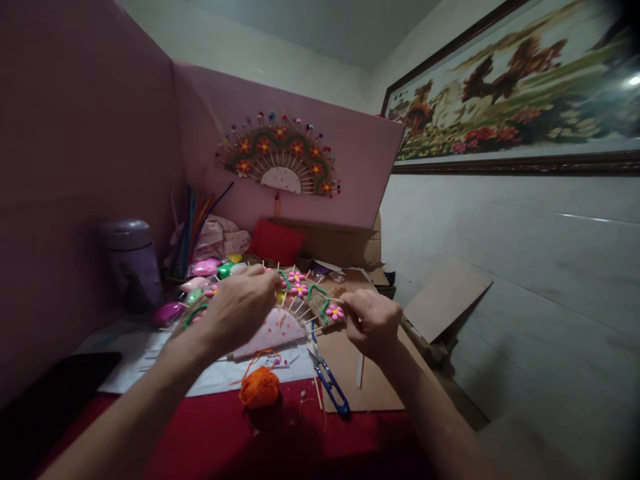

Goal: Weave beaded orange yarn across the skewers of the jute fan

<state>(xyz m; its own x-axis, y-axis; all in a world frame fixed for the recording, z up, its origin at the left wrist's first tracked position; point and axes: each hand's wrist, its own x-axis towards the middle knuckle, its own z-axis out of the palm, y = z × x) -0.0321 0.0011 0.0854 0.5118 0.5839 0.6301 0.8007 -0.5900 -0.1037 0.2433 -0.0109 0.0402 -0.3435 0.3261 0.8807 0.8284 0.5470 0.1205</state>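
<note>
A handmade fan [299, 289] of sticks and twine lies tilted in front of me, with pink flowers, green fuzzy trim and a spotted pale half-circle [275, 330] at its base. My left hand [245, 303] is closed over the fan's upper middle; what its fingertips pinch is hidden. At the fan's right end, my right hand [373, 320] pinches the tip of a thin stick beside a pink flower [335, 311]. Below lie blue-handled thread snips [330, 385] and an orange yarn ball [259, 387].
A purple lidded canister [131, 267] and pipe cleaners [193, 230] stand at left, near shiny coloured packets [205, 267]. Cardboard [370, 393] lies on the red tablecloth [200, 433]. A finished-looking fan [280, 160] hangs on the pink panel behind. A framed picture [515, 93] is on the right wall.
</note>
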